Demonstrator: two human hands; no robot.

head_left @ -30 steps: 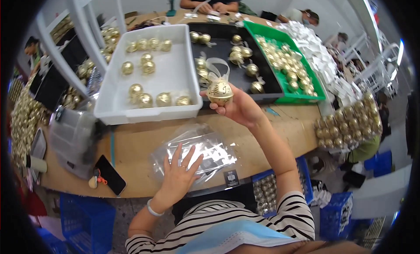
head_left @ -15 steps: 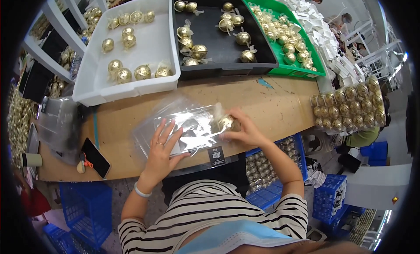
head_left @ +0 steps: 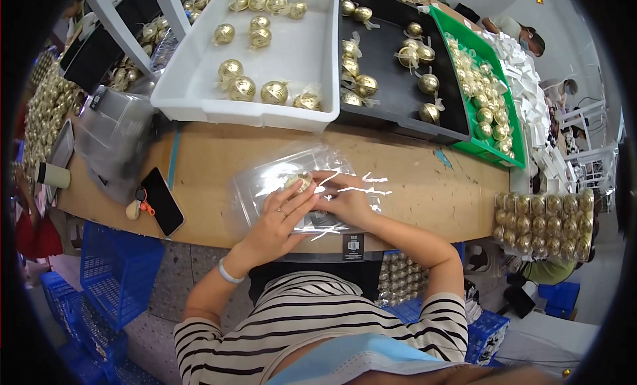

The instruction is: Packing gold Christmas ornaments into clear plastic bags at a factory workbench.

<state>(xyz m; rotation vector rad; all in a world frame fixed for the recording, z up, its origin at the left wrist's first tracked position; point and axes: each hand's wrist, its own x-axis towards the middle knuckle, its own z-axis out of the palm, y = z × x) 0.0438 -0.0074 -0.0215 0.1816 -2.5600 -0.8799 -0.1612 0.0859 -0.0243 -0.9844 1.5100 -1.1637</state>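
Note:
A gold ball ornament (head_left: 300, 181) sits in a clear plastic clamshell package (head_left: 255, 194) on the table before me. My left hand (head_left: 282, 216) curves over the package from the left, its fingers together against the ball. From the right, my right hand (head_left: 348, 202) reaches in with bent fingers close to the left fingertips; what they pinch is hidden behind the left hand and glare on the plastic. A black label (head_left: 353, 247) hangs at the package's near edge, over the table's front.
Behind the package stand a white tray (head_left: 192, 111), a black tray (head_left: 398, 128) and a green tray (head_left: 478, 149), each with gold balls. A phone (head_left: 161, 202) and grey plastic packaging (head_left: 116, 129) lie left. Stacked packed balls (head_left: 544, 226) stand right. A blue crate (head_left: 119, 272) is below left.
My right hand has brought the gold ball leftward into the clear package, and my left hand has moved over to meet it. The whole view has shifted as my head turned.

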